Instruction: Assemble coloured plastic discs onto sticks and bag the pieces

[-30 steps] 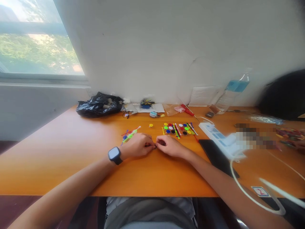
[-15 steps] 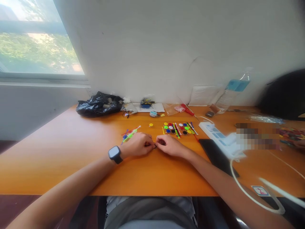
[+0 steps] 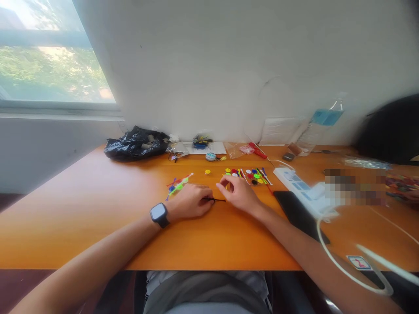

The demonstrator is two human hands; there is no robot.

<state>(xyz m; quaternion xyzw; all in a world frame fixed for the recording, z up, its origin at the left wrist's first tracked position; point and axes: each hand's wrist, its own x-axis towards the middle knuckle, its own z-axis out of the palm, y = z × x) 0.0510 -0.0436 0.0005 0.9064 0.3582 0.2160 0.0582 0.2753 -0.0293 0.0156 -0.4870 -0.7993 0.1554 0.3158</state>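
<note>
My left hand point(image 3: 190, 201), with a dark smartwatch point(image 3: 159, 214) on its wrist, rests on the orange table point(image 3: 98, 218) with its fingers pinched on one end of a thin black stick point(image 3: 218, 200). The stick lies flat and points right. My right hand point(image 3: 238, 193) hovers just beyond it with fingers loosely spread and nothing in them, near a cluster of small coloured discs and sticks point(image 3: 248, 175). A second small bundle of coloured sticks point(image 3: 178, 184) lies just beyond my left hand. A single yellow disc point(image 3: 207, 172) sits apart between the two groups.
A black plastic bag point(image 3: 137, 144), small packets and a red tool point(image 3: 258, 151) line the wall. A white power strip point(image 3: 296, 183), a black phone point(image 3: 296, 213), a white cable point(image 3: 343, 266) and a water bottle point(image 3: 319, 126) are on the right. Another person's dark shape point(image 3: 393, 131) is at far right.
My right hand let go of the black stick and lifted away toward the coloured discs, its fingers spreading. My left hand kept its pinch on the stick, which now shows lying on the table.
</note>
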